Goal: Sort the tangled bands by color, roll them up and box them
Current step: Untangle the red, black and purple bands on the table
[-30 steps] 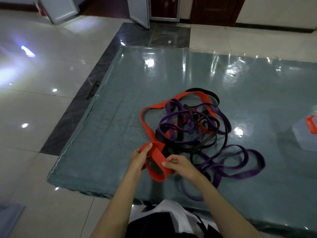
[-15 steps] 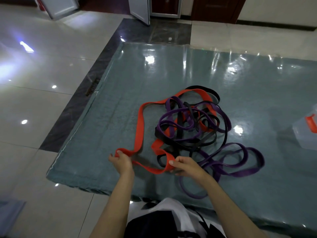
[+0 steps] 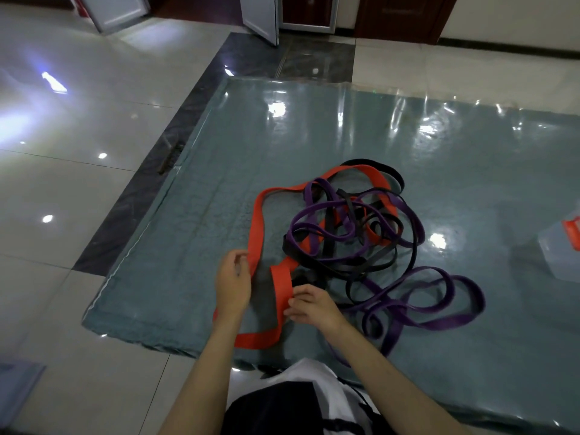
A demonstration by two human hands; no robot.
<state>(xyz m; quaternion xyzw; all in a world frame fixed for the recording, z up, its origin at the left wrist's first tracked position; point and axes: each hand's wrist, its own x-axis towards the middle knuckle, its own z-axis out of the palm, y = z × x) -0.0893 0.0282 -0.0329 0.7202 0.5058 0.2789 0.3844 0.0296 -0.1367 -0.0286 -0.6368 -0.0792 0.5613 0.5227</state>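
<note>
Glossy pale floor tiles (image 3: 78,189) give way, moving rightward, to a grey-green mat (image 3: 194,233) under shiny clear film, where a person works at a heap of flat elastic bands. At the mat's near edge the left hand (image 3: 233,285) rests against the outer run of the red band (image 3: 258,227), fingers loosely curled beside its edge; whether they actually pinch it cannot be told from this angle. Just beside it, the right hand (image 3: 312,304) pinches the inner run of the same red loop between thumb and fingertips, wrist bent inward, both forearms reaching forward from the body at the bottom of the frame. A slack red loop sags toward the person between the two hands. Farther right, the red strap disappears into a knot of purple bands (image 3: 439,296) and black bands (image 3: 354,265) heaped mid-mat, the purple loops trailing toward the right. Judging by how they drape and fold, the bands look light, limp and stretchy, with a rubbery surface likely to cling where strands cross; hauling hard would probably tighten the snarl, so the free red loop near the hands seems the sensible hold. At the far right edge sits a clear plastic box (image 3: 561,255) with a red latch, well apart from the pile.
</note>
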